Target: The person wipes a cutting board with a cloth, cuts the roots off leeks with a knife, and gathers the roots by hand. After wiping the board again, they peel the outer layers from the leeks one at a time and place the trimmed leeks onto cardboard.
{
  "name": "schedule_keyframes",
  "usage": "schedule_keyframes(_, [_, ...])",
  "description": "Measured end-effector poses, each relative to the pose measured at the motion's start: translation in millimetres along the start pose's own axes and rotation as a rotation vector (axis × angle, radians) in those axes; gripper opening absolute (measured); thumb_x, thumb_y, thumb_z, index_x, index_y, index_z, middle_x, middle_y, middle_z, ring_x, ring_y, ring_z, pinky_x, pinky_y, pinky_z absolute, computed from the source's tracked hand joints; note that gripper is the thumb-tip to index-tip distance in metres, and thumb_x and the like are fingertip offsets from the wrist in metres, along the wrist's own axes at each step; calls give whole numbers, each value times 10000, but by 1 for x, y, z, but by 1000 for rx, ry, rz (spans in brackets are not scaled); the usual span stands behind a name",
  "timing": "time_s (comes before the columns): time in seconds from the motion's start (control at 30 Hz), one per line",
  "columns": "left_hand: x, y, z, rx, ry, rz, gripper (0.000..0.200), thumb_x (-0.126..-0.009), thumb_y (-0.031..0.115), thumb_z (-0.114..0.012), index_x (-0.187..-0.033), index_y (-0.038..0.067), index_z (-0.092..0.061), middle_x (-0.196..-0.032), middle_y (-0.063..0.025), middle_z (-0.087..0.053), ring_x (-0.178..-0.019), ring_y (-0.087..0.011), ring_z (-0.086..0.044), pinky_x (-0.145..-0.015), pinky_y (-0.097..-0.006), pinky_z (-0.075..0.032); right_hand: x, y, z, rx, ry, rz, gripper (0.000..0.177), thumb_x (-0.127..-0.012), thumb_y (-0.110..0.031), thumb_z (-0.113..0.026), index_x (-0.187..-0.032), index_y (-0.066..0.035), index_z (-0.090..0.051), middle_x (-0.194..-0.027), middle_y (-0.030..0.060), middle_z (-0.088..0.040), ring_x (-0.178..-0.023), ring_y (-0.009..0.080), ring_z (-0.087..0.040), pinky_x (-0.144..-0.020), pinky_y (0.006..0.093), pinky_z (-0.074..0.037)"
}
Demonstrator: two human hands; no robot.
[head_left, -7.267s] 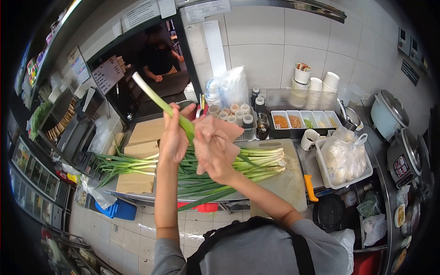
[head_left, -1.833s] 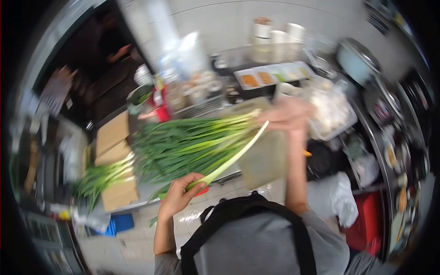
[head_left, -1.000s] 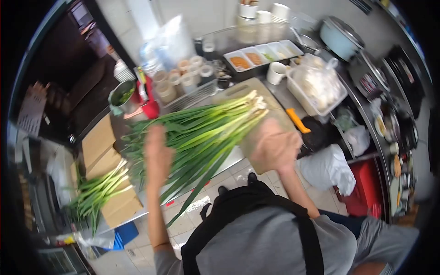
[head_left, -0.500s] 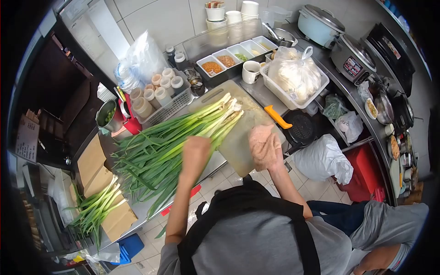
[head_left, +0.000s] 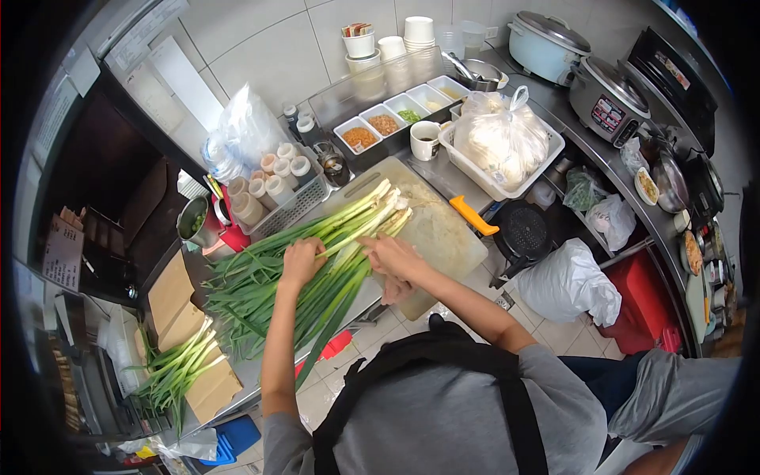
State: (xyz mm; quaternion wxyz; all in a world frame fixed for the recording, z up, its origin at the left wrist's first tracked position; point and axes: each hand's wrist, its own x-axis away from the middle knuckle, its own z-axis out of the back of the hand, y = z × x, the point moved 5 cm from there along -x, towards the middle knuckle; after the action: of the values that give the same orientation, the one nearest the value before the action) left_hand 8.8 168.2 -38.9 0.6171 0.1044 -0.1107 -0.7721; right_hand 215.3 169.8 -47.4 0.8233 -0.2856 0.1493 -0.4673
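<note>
Where the right hand (head_left: 396, 257) overlaps, cloth (head_left: 395, 291) is obscured.

The wall (head_left: 261, 39) in front of me is faced with large pale tiles, thin grout lines between them; over on the left a dark opening (head_left: 119, 134) breaks it, with papers (head_left: 150, 36) fixed up beside its frame; a steel desk (head_left: 451, 174) runs along below and bends round to the right, a shelf (head_left: 629, 253) tucked beneath; the floor (head_left: 380, 332) is light tile, shiny in patches.
</note>
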Motion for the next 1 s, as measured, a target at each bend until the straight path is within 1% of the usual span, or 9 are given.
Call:
schedule_keyframes(0.13, [-10, -12, 30, 139, -80, 9, 185, -704, 145, -698, -858, 98, -606, -741, -80, -652, -684, -300, -617, -598, -386, -466, -6, 15, 3, -27, 136, -4, 427, -765, -94, -503, -1190, -127, -535, -959, 188, -597, -838, 368, -616, -709, 427, -497])
schedule_keyframes(0.3, [-24, -32, 68, 551, -326, -3, 147, -763, 85, -683, -882, 6, -646, -644, -5, -617, -554, -60, -567, -502, -226, -424, -14, 35, -5, -128, 159, -31, 406, -755, -79, -506, -1157, -96, -557, -932, 149, -646, -842, 332, -628, -718, 396, -500])
schedule_keyframes(0.53, [-17, -32, 126, 639, -455, 176, 175, -782, 122, -688, -920, 16, -666, -714, -7, -643, -575, -63, -582, -460, -191, -421, -17, 44, 2, -279, 187, -65, 365, -815, -93, -495, -1176, -69, -542, -991, 141, -641, -901, 309, -627, -767, 380, -500])
schedule_keyframes(0.57, [-10, -13, 134, 633, -410, 218, 185, -785, 126, -684, -934, 19, -659, -720, -7, -644, -580, -65, -584, -469, -195, -427, -20, 53, 2, -360, 233, -66, 347, -834, -97, -491, -1175, -62, -543, -1015, 136, -639, -908, 301, -629, -776, 382, -503])
schedule_keyframes(0.67, [-2, 8, 119, 711, -231, 181, 183, -790, 129, -677, -930, 15, -650, -732, -11, -648, -586, -68, -592, -483, -197, -427, -14, 103, -14, -1367, 545, -276, 272, -883, -210, -512, -1109, -72, -576, -1056, 119, -637, -912, 240, -635, -755, 385, -513])
schedule_keyframes(0.7, [-2, 18, 108, 706, -163, 135, 188, -789, 127, -675, -928, 5, -642, -733, -30, -649, -587, -72, -595, -492, -208, -432, -8, 83, -14, -2084, 250, -231, 397, -908, -369, -509, -1179, -80, -524, -1135, 69, -588, -956, 208, -610, -790, 377, -514])
schedule_keyframes(0.8, [2, 64, 78, 597, 28, 99, 217, -784, 132, -668, -940, -12, -620, -730, -113, -653, -638, -171, -639, -558, -295, -471, 36, 22, 8, -2442, 176, -200, 498, -904, -454, -492, -1229, -78, -471, -1122, 58, -579, -941, 194, -604, -806, 352, -513])
schedule_keyframes(0.9, [8, 119, 46, 297, 241, -10, 213, -763, 106, -650, -948, 7, -611, -782, -169, -640, -717, -322, -635, -639, -394, -486, 27, 3, -28, -2556, -276, 275, 448, -908, -434, -504, -1184, -82, -493, -1086, 62, -594, -919, 183, -604, -797, 336, -514])
schedule_keyframes(1.0, [24, 168, 39, 218, 368, -47, 204, -755, 33, -579, -957, 26, -602, -870, -183, -629, -805, -390, -598, -686, -436, -476, 18, -8, -14, -2198, 318, -292, 355, -903, -374, -547, -1134, -106, -507, -1027, 52, -606, -901, 165, -605, -777, 317, -515])
